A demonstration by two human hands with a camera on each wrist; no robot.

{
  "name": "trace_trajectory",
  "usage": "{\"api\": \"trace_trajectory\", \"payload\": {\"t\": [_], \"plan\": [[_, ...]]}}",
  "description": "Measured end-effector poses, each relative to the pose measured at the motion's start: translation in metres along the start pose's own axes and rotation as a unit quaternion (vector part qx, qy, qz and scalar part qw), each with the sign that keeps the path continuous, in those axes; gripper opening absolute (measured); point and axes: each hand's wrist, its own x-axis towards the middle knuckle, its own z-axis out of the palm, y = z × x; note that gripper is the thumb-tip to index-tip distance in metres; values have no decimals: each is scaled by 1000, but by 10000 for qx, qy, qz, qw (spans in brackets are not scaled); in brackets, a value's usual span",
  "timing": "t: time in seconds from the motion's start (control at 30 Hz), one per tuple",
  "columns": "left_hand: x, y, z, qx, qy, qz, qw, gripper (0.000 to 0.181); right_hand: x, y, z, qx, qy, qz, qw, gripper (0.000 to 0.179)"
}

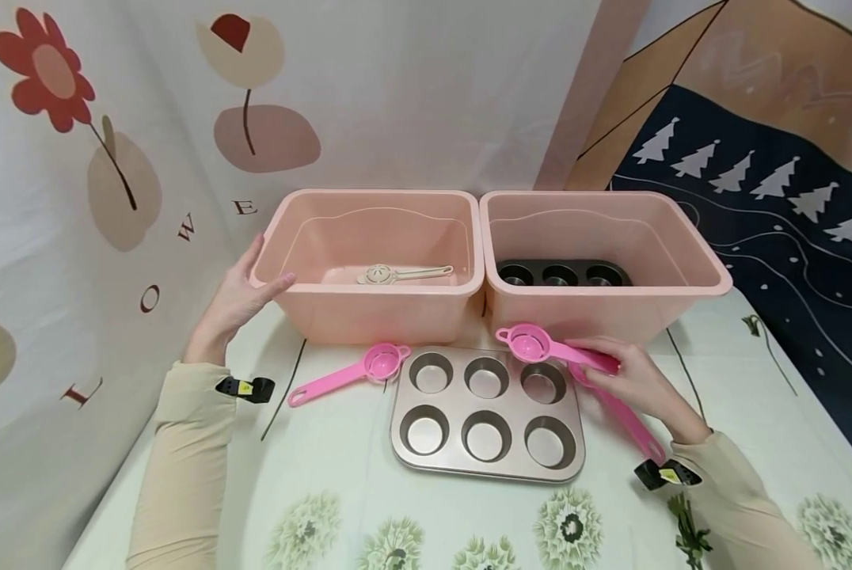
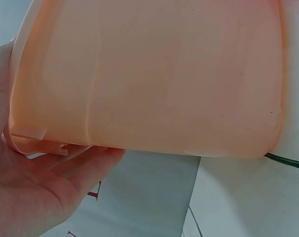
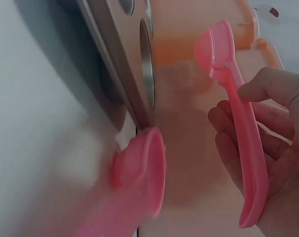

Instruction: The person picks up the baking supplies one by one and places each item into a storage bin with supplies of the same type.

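Observation:
At the left end of the left pink bin, my left hand grips the rim, thumb over its front corner and fingers along the outside. My right hand holds a pink egg separator by its handle, fingers beneath and thumb on top. Its round cup overlaps the back right corner of the silver muffin tin in the head view. A second pink egg separator lies on the table below that hand, its cup end partly hidden. Left of the tin lies another pink egg separator.
Inside the left bin lies a beige egg separator. The right pink bin stands against it and contains a black muffin pan, partly hidden by the front wall. A printed curtain hangs behind the bins.

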Motion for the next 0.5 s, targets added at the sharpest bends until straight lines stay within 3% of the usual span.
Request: {"api": "trace_trajectory", "payload": {"t": [0.5], "plan": [[2, -4, 1, -40, 73, 19, 10000, 93, 21, -16, 23, 339, -245, -18, 9991, 41]]}}
